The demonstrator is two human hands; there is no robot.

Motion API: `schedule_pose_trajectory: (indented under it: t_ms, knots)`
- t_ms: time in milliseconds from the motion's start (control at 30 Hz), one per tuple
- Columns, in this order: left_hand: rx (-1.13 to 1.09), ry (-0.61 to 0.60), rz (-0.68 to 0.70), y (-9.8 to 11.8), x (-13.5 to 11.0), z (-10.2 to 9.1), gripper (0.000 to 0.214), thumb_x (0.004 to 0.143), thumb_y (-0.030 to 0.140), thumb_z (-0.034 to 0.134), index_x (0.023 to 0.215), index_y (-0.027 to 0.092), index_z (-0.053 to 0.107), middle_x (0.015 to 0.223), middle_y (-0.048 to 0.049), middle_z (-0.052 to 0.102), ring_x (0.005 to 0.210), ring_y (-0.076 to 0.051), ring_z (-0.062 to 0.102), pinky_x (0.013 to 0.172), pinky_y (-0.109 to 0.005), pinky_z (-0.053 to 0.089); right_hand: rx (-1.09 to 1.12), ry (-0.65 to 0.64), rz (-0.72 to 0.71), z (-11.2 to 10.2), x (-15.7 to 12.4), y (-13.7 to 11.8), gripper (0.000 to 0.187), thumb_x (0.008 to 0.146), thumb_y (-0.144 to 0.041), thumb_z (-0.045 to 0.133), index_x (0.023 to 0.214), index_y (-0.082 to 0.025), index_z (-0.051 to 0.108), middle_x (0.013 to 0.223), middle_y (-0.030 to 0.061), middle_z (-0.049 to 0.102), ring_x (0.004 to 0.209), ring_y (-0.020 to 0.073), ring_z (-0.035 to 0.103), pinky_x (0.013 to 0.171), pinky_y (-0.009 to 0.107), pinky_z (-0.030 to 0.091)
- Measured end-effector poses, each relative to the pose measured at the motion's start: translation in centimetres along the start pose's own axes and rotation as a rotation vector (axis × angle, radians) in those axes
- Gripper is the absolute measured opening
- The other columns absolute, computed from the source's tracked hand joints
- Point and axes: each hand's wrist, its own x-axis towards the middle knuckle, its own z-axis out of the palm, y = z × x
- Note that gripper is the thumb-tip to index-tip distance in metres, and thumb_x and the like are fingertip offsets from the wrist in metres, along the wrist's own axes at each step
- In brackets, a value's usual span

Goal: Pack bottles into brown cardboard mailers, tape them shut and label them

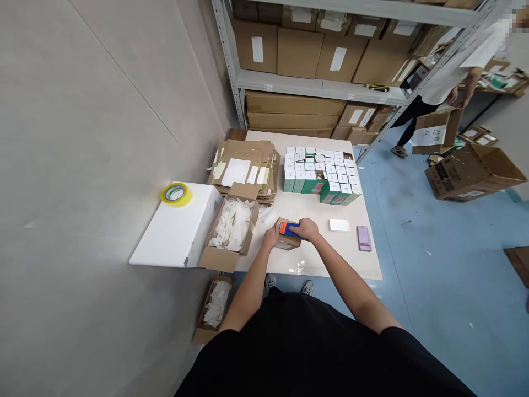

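Observation:
A small cardboard box (288, 244) sits on the white table close to my body. My left hand (271, 237) grips the box at its left side, with the fingertips partly hidden. Wrapped around a blue and orange tape dispenser (290, 229) is my right hand (308, 229), which holds it across the top of the box. To the right lie a white box (339, 225) and a purple item (364, 238), blurred in the picture.
Rows of white and green boxes (320, 171) stand at the back, beside stacked flattened cartons (239, 165). An open carton (221, 259) holds white paper. Yellow tape (176, 194) rests on a white block (173, 231). Behind is a shelf (289, 82); a person (450, 77) handles a carton.

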Motion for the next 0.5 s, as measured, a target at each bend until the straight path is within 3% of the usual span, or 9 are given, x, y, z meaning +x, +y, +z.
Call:
schedule_pose_trajectory:
  t_ms: [233, 500]
  knots:
    - [-0.026, 0.010, 0.011, 2.2, -0.5, 1.7, 0.062, 0.111, 0.046, 0.025, 0.120, 0.013, 0.076, 0.111, -0.0163, 0.079, 0.108, -0.030, 0.072, 0.094, -0.036, 0.051, 0.073, 0.007, 0.004, -0.3, 0.7, 4.6, 0.059, 0.085, -0.074, 0.067, 0.102, -0.019, 0.079, 0.107, 0.0130, 0.079, 0.101, 0.0271, 0.073, 0.069, 0.027, 0.045]
    - [-0.056, -0.084, 0.039, 6.6, -1.9, 9.4, 0.060, 0.110, 0.044, 0.027, 0.110, 0.015, 0.079, 0.110, -0.0160, 0.079, 0.104, -0.028, 0.073, 0.088, -0.032, 0.053, 0.025, 0.012, 0.085, -1.9, -0.9, 11.2, 0.059, 0.079, -0.072, 0.076, 0.102, -0.018, 0.079, 0.108, 0.0157, 0.078, 0.100, 0.0285, 0.073, 0.072, 0.028, 0.048]
